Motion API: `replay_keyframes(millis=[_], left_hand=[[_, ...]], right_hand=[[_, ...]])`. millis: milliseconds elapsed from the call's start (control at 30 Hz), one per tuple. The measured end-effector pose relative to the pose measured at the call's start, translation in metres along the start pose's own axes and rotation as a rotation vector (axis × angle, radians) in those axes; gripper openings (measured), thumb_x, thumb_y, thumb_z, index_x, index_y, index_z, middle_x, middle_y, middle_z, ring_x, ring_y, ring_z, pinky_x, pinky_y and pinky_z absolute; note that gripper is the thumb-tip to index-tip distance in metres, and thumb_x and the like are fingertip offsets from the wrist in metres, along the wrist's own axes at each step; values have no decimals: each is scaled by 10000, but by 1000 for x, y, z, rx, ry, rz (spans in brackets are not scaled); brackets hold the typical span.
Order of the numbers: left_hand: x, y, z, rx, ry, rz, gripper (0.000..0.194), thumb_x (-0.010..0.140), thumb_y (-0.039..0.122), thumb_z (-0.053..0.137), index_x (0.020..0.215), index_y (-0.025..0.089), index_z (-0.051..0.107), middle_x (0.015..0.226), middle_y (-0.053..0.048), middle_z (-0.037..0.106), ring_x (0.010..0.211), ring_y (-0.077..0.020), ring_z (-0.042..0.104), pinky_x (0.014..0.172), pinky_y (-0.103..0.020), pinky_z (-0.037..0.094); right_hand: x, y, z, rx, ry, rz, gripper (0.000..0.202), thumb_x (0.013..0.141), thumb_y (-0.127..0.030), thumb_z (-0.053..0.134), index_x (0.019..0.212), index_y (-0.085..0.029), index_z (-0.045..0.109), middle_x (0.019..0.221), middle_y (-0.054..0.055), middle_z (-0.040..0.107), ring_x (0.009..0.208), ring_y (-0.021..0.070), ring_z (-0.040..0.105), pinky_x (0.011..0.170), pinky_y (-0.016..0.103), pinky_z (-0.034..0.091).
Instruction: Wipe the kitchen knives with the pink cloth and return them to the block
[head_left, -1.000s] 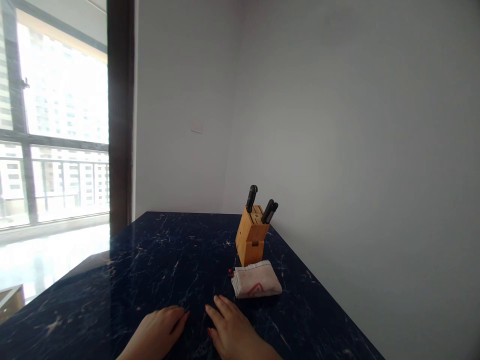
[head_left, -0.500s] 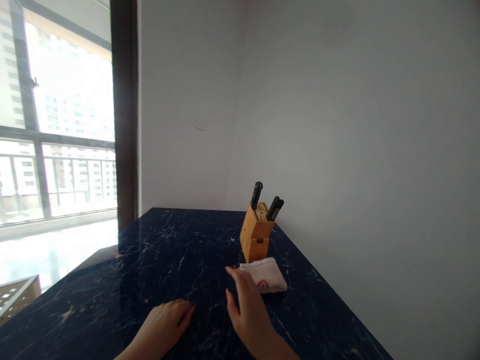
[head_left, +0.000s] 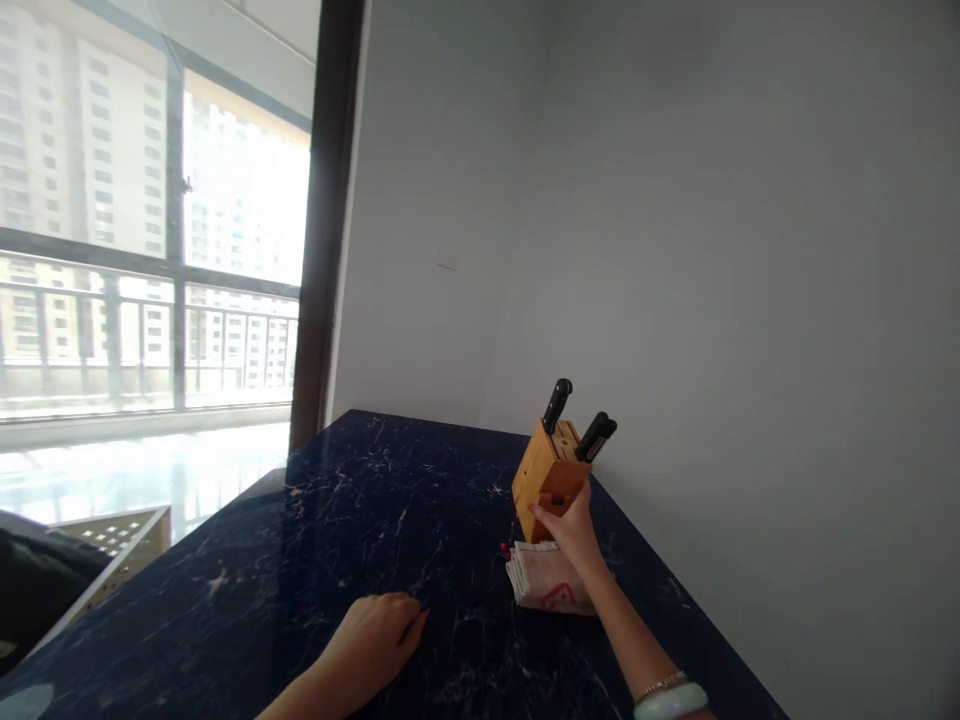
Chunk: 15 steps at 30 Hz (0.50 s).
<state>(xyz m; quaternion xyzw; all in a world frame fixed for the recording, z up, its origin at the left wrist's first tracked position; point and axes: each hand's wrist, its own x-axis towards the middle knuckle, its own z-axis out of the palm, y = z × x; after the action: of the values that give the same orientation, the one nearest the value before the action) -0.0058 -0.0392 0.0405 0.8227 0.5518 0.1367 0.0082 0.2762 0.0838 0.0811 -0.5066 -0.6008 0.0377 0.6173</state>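
Note:
A wooden knife block [head_left: 534, 478] with black-handled knives [head_left: 556, 405] stands on the dark blue marbled table. My right hand [head_left: 571, 520] reaches over the folded cloth and grips the lower front of the block, thumb on its left side. The pale folded cloth [head_left: 551, 588] with a red mark lies in front of the block, partly under my right forearm. Something small and red [head_left: 505, 549] shows at the cloth's left edge. My left hand [head_left: 379, 632] rests on the table to the left, fingers curled together, with nothing visible in it.
The table [head_left: 360, 510] meets a grey wall on the right. Large windows [head_left: 240, 200] with a dark frame are at the left. A perforated beige panel [head_left: 124, 540] and a dark object [head_left: 37, 585] sit beyond the table's left edge.
My right hand has moved forward past the cloth and taken hold of the knife block. The view has turned left, so things appear further right. My left hand keeps its curled pose on the table.

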Motion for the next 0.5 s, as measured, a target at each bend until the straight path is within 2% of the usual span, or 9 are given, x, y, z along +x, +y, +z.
replay_keyframes(millis=[167,300,400,500], left_hand=[[0,0,-2,-4,-1,5,475,906,336,233,723,205,652,750,-54,694,707,-208,656,605,-278,424],[0,1,-4,-11,-15,8,457,896,319,250,733,198,659,758,-53,695,707,-198,656,609,-269,433],[-1,1,-6,-10,-22,4,432,886,304,273,739,188,663,766,-55,698,711,-200,660,616,-268,444],[-2,1,-8,-6,-26,6,423,885,306,281,749,187,663,776,-56,701,719,-202,663,625,-269,456]], right_hand=[[-4,-2,10,-6,31,71,939,555,-383,672,1299,-79,187,1190,196,453,1062,282,492,881,391,400],[-4,-10,17,-48,36,134,949,530,-405,678,1297,-118,199,1191,174,462,1066,293,491,897,386,378],[-12,-26,36,-59,-2,174,945,537,-429,673,1301,-136,200,1138,148,518,1014,286,536,841,363,418],[-26,-50,64,-42,-58,190,929,561,-454,659,1305,-131,205,1100,145,556,961,281,572,789,351,446]])
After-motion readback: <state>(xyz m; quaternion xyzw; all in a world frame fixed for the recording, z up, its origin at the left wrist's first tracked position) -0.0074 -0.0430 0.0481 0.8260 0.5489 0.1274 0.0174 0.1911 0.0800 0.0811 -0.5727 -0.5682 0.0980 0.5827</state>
